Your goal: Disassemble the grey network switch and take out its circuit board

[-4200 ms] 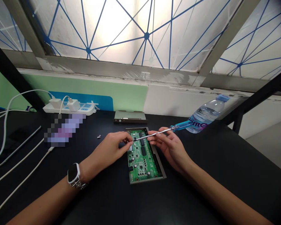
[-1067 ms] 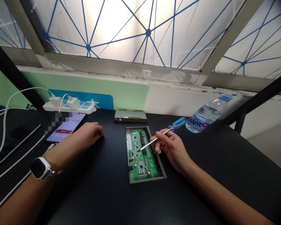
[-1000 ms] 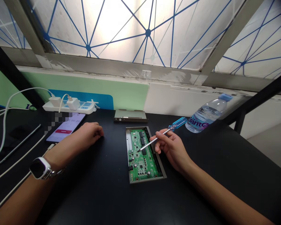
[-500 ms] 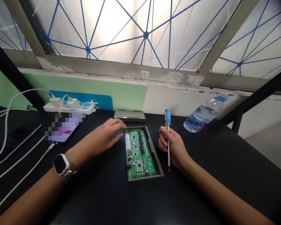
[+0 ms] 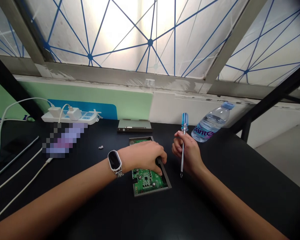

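Note:
A green circuit board [image 5: 148, 180] lies in a shallow grey metal tray [image 5: 166, 180] on the black table. My left hand [image 5: 144, 156] lies across the board's upper half, fingers curled down over its right edge. My right hand [image 5: 188, 153] is just right of the tray, closed on a screwdriver [image 5: 183, 143] with a clear blue handle, held upright with the tip pointing down at the table. A smartwatch [image 5: 114, 161] is on my left wrist.
A grey metal cover [image 5: 134, 125] lies behind the tray. A small screw [image 5: 100, 147] sits to its left. A water bottle [image 5: 210, 123] lies at the right. A phone [image 5: 63, 139], a power strip [image 5: 71, 115] and white cables [image 5: 17, 173] occupy the left side.
My left hand came back from beside the phone and settled on top of the board. My right hand lifted the screwdriver off the board and turned it upright beside the tray.

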The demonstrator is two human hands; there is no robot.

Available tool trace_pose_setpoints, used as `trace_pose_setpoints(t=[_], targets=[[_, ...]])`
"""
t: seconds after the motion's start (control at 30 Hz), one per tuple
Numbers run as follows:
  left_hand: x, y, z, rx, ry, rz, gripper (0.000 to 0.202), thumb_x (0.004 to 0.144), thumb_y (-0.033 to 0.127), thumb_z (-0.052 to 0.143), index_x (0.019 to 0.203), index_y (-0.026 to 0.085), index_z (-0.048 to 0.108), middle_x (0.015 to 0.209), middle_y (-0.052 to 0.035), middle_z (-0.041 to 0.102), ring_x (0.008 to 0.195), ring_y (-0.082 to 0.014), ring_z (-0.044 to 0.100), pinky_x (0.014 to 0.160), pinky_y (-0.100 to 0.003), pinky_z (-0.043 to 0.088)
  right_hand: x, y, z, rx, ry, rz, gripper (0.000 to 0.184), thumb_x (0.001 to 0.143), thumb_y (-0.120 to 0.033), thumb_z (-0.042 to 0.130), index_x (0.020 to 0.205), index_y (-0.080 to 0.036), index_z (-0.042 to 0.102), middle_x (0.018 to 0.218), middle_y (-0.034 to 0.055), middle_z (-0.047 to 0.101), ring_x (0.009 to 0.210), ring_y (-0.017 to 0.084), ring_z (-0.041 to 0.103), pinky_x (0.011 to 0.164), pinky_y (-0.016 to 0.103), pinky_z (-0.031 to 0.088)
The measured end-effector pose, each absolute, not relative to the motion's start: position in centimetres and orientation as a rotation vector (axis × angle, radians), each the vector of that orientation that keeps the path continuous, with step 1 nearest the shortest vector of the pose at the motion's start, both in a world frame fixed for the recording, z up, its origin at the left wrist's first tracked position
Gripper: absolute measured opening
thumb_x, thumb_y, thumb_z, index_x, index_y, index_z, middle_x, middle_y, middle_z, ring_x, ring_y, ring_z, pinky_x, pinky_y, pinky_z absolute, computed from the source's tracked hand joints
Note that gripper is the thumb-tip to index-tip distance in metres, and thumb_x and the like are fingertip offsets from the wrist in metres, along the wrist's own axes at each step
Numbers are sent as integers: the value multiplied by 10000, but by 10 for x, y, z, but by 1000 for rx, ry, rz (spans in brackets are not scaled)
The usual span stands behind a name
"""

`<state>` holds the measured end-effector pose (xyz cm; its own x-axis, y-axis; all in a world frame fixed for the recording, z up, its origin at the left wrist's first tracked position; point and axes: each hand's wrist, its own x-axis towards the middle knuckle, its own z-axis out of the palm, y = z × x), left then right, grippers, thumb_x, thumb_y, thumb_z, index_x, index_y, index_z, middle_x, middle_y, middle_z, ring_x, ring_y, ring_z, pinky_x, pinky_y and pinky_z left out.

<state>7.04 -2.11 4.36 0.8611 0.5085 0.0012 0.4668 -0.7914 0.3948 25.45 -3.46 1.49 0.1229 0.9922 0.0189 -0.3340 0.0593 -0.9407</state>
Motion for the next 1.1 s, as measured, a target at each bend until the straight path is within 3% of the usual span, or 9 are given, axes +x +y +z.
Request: trace_pose_setpoints(t=[0.13, 0.23, 0.37, 0.47, 0.57, 0.8, 1.1], targets=[[68, -27, 32, 2653, 722, 348, 403, 810, 366, 828, 1155, 188, 719, 1338, -117, 650, 1196, -312, 637, 956, -416, 544, 253, -34, 13, -1020, -923, 1234, 249, 859, -415, 698, 793, -224, 551, 414, -101, 377, 331, 76, 292, 357, 211, 233], [50, -31, 23, 2649, 814, 555, 381, 894, 364, 720, 1226, 188, 661, 1404, -133, 594, 1313, -325, 552, 1088, -484, 473, 256, -32, 10, -1089, -1004, 1211, 272, 876, -467, 658, 806, -227, 550, 402, -111, 349, 338, 77, 258, 362, 215, 201], [12, -22, 16, 2665, 1122, 670, 272, 975, 246, 562, 1228, 177, 634, 1280, -134, 624, 1197, -303, 593, 1028, -485, 495, 267, -26, 6, -1271, -1295, 1134, 281, 887, -489, 612, 821, -219, 574, 442, -104, 351, 392, 90, 270, 407, 242, 210], [-12, -11, 13, 2577, 1311, 536, 232, 983, 208, 510, 1157, 192, 663, 1187, -104, 654, 996, -269, 669, 886, -428, 543, 273, -26, 3, -1479, -1629, 889, 279, 895, -472, 599, 790, -214, 583, 499, -88, 355, 455, 100, 281, 465, 263, 201], [-22, -1, 7, 2533, 1314, 571, 264, 1001, 175, 450, 1105, 208, 690, 1128, -81, 677, 958, -249, 684, 870, -391, 531, 273, -28, 3, -1696, -1850, 644, 244, 909, -425, 571, 780, -220, 598, 509, -66, 422, 476, 120, 333, 496, 278, 207], [-18, 15, -14, 2440, 1285, 840, 205, 1004, 214, 510, 1009, 210, 715, 1032, -62, 700, 878, -212, 665, 797, -336, 499, 263, -32, 1, -1967, -2084, 266, 129, 901, -345, 566, 921, -250, 652, 681, -8, 680, 617, 181, 561, 568, 287, 252], [-9, 20, -18, 2230, 1293, 1025, 178, 976, 299, 611, 871, 190, 706, 825, -33, 678, 729, -182, 618, 690, -305, 470, 255, -29, -3, -1986, -2166, 92, 150, 937, -390, 577, 971, -251, 624, 683, -22, 685, 635, 193, 597, 556, 284, 195]])
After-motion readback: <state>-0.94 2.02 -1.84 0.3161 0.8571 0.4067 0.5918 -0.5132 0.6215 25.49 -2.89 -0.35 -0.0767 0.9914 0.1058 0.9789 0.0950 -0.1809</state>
